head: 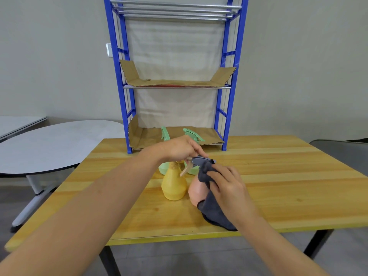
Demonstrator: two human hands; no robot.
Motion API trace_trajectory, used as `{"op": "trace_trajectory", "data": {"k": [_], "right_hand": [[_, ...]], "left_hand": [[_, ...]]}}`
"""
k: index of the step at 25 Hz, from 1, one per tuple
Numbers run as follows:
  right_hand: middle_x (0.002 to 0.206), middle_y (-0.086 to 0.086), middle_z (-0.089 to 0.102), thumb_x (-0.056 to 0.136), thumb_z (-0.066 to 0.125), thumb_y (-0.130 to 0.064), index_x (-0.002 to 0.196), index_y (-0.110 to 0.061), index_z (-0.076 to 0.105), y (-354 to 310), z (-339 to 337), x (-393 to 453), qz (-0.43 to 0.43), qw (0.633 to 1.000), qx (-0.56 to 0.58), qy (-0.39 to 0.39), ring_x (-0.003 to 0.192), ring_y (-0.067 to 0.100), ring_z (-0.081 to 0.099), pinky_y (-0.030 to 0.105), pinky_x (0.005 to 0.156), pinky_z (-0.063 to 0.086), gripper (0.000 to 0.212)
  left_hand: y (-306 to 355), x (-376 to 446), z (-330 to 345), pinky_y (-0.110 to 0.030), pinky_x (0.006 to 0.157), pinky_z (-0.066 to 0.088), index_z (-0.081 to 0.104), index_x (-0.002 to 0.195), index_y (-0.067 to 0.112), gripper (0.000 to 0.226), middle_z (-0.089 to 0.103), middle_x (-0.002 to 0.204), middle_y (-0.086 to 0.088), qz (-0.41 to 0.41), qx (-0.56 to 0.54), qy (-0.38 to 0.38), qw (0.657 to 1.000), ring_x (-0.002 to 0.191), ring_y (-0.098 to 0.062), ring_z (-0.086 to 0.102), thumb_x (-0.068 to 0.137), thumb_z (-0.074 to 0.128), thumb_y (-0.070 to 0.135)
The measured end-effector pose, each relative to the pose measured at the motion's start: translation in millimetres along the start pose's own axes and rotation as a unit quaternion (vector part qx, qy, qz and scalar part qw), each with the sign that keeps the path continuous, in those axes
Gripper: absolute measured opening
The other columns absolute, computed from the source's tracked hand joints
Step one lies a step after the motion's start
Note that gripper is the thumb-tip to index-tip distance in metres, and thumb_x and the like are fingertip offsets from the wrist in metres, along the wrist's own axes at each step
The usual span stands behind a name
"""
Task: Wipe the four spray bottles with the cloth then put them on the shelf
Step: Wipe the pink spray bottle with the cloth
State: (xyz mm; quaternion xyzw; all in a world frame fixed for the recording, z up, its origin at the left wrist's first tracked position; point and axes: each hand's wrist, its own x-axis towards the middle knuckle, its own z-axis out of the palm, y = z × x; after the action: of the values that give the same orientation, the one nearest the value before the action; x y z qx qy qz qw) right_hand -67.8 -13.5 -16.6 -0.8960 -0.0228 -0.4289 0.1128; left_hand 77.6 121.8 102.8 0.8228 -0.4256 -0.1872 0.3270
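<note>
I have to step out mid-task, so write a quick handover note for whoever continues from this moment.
Left hand grips the pink bottle by its spray head. Right hand holds the cloth against it, mid-wipe. The yellow bottle and two green bottles stand on the table. The shelf holds no bottles. Left: finish wiping, shelve all four.

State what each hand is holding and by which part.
The left hand grips the pink spray bottle by its spray head. The right hand holds the dark grey cloth, fingers pressing it against the bottle's neck.
</note>
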Motion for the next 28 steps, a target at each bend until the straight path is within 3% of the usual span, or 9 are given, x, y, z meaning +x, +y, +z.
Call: {"op": "trace_trajectory", "data": {"k": [4,9,13,15,19,20,22,25,28], "right_hand": [[0.116,0.006,0.066,0.084,0.073,-0.005,0.104,-0.005,0.071,-20,8,12,-0.087,0.995,-0.024,0.035,0.111,0.02,0.05,0.024,0.099,0.041,0.02],[0.117,0.001,0.067,0.076,0.08,-0.002,0.104,-0.009,0.073,-1,1,-7,-0.015,0.999,0.005,0.029,0.103,0.017,0.053,0.023,0.091,0.045,0.029],[0.119,-0.001,0.067,0.079,0.077,-0.003,0.105,-0.011,0.073,9,-22,3,0.004,1.0,-0.003,0.029,0.105,0.019,0.055,0.017,0.093,0.041,0.028],[0.12,-0.001,0.066,0.082,0.074,-0.005,0.106,-0.012,0.073,8,-37,25,-0.002,0.999,-0.012,0.029,0.106,0.02,0.055,0.016,0.093,0.039,0.026],[0.107,0.0,0.069,0.086,0.067,-0.007,0.095,-0.014,0.074,-8,-43,69,-0.043,0.997,-0.057,0.011,0.095,0.025,0.058,0.026,0.084,0.048,0.013],[0.102,0.002,0.07,0.084,0.065,-0.008,0.093,-0.012,0.074,-15,-42,79,-0.067,0.993,-0.095,0.011,0.092,0.027,0.061,0.025,0.082,0.047,0.013],[0.113,0.004,0.067,0.092,0.059,-0.011,0.104,-0.011,0.072,-27,-37,91,-0.06,0.987,-0.13,-0.071,0.102,0.027,0.057,0.025,0.088,0.039,0.018],[0.13,-0.004,0.055,0.1,0.049,-0.019,0.122,-0.02,0.064,-24,-35,89,-0.003,0.983,-0.115,-0.141,0.117,0.022,0.043,0.029,0.096,0.036,0.027],[0.116,-0.003,0.058,0.098,0.05,-0.015,0.111,-0.02,0.068,-4,-42,84,0.044,0.975,-0.121,-0.18,0.114,0.022,0.05,0.024,0.087,0.041,0.024]], "left_hand": [[5,-4,2,-0.022,0.078,0.048,0.078,0.114,0.016,0.036,0.069,0.102,0.007,0.005,0.004,-0.002,1.0,0.092,-0.008,0.06,0.099,0.049,-0.001],[4,-3,2,-0.017,0.072,0.045,0.079,0.111,0.016,0.036,0.069,0.094,0.013,0.012,-0.004,-0.001,1.0,0.085,-0.005,0.06,0.098,0.05,-0.001],[0,-11,0,-0.024,0.086,0.045,0.069,0.128,0.031,0.035,0.066,0.111,0.014,0.051,0.095,0.035,0.994,0.108,-0.011,0.059,0.104,0.047,0.018],[-7,-21,-11,-0.029,0.097,0.048,0.061,0.139,0.027,0.036,0.067,0.123,0.009,0.073,0.089,0.086,0.99,0.115,-0.01,0.061,0.105,0.048,0.029],[-19,-30,-19,-0.019,0.084,0.049,0.068,0.126,0.024,0.041,0.072,0.118,0.007,0.065,0.216,0.088,0.97,0.105,-0.008,0.064,0.093,0.063,0.047],[-21,-28,-14,-0.025,0.084,0.052,0.07,0.12,0.026,0.044,0.073,0.112,0.009,0.057,0.255,0.088,0.961,0.102,-0.009,0.065,0.088,0.065,0.056],[-24,-22,-2,-0.038,0.084,0.055,0.073,0.105,0.027,0.047,0.073,0.097,0.008,0.051,0.303,0.103,0.946,0.093,-0.013,0.066,0.08,0.063,0.065],[-30,-15,5,-0.043,0.086,0.05,0.075,0.097,0.027,0.036,0.069,0.084,0.008,0.059,0.291,0.142,0.944,0.085,-0.016,0.062,0.083,0.065,0.059],[-33,-15,6,-0.043,0.093,0.038,0.074,0.097,0.033,0.031,0.068,0.086,0.011,0.043,0.25,0.157,0.955,0.09,-0.011,0.057,0.087,0.064,0.06]]}}
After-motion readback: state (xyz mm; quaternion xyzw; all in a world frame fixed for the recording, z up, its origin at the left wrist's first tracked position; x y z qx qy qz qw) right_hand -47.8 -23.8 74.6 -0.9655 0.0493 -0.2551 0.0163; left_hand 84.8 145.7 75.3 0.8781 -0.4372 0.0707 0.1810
